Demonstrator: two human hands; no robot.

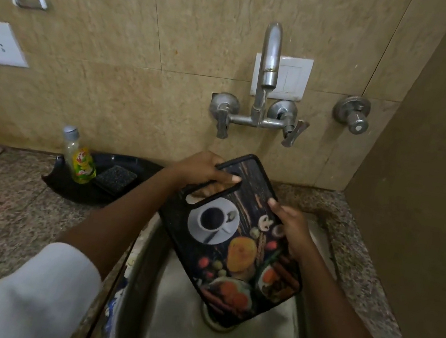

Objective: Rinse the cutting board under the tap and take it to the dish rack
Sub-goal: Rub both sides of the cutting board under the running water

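A black cutting board [233,246] printed with a coffee cup and food pictures is tilted over the steel sink [142,267], its lower end near the drain. My left hand [204,171] grips the handle slot at the board's top end. My right hand [291,226] rests flat on the board's right edge and printed face. The wall tap [270,59] stands above and behind the board; I see no water stream from its spout. No dish rack is in view.
A black tray [81,190] on the granite counter to the left holds a dish soap bottle [82,165] and a scrub pad [116,178]. Two tap handles [223,119] and a separate valve [353,115] stick out of the tiled wall. A brown wall closes the right side.
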